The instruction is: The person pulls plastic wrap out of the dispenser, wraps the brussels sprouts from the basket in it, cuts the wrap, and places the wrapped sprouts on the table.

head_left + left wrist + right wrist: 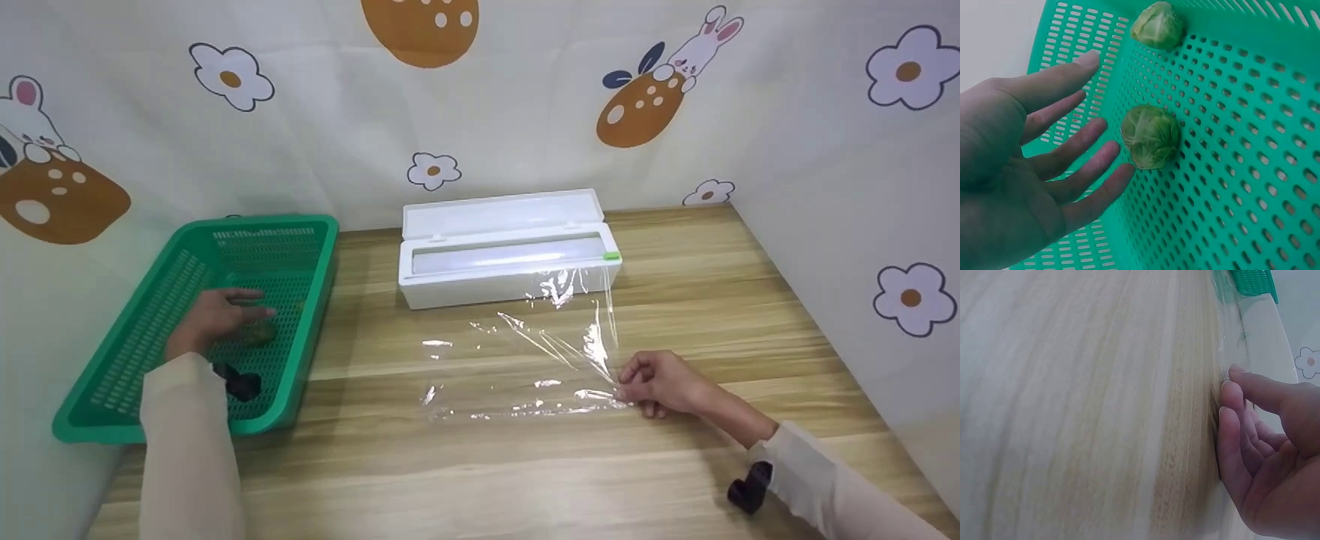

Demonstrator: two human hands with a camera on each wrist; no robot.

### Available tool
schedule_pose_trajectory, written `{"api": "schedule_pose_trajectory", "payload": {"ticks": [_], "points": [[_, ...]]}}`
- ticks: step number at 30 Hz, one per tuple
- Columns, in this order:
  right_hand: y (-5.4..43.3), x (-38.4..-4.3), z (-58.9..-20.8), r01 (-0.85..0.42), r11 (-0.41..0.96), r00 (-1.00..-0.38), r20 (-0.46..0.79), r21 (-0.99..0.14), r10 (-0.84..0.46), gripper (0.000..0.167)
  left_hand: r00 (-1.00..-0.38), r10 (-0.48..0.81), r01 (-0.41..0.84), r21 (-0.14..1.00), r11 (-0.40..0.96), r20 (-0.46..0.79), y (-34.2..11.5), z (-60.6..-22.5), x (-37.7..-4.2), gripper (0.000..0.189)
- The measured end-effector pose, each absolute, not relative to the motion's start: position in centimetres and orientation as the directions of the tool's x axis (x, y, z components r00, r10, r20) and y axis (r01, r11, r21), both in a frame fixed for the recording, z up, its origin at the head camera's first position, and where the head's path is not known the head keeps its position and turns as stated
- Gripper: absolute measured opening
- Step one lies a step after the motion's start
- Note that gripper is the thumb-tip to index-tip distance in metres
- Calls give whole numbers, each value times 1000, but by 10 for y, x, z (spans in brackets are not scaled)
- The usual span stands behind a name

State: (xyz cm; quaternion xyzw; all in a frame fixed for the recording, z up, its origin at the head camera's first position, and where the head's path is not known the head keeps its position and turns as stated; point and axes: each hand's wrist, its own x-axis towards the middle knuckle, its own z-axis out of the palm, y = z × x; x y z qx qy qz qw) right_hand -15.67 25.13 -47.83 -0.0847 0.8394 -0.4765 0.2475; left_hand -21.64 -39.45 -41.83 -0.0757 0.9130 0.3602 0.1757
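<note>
My left hand (217,319) reaches down into the green basket (321,300), its fingers spread and relaxed. In the left wrist view, a small Brussels sprout (1150,136) lies just beyond those fingertips, and a second sprout (1158,26) sits farther off against the basket wall. On the right, my right hand (664,382) pinches the near right corner of a clear sheet of plastic wrap (517,367) between thumb and fingers. The sheet runs over the tabletop from a white wrap dispenser box (480,289), whose lid (502,214) stands raised at the back.
A small green slider (612,256) sits at the right end of the dispenser. The wood-grain table (480,480) meets patterned cloth walls (510,97) at the back and sides. Black wrist mounts (750,487) show by each sleeve.
</note>
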Motion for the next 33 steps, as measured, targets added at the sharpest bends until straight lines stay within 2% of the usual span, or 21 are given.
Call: {"api": "schedule_pose_trajectory", "payload": {"ticks": [6, 13, 21, 25, 33], "points": [[251, -156, -479, 99, 529, -864, -336, -843, -374, 33, -888, -5, -343, 657, 671, -459, -395, -419, -215, 73], [251, -156, -478, 99, 539, -866, -339, -837, -367, 33, -848, -11, -401, 627, 668, -531, -396, -419, -215, 73], [252, -155, -480, 120, 543, -868, -353, -831, -349, 30, -858, -74, -441, 654, 614, -509, -397, -424, -216, 77], [252, -155, -480, 98, 538, -871, -334, -837, -361, 29, -879, -70, -417, 688, 594, -471, -396, -424, -216, 80], [252, -155, -481, 82, 528, -876, -313, -845, -366, 29, -913, -52, -385, 809, 444, -405, -395, -424, -219, 69]]}}
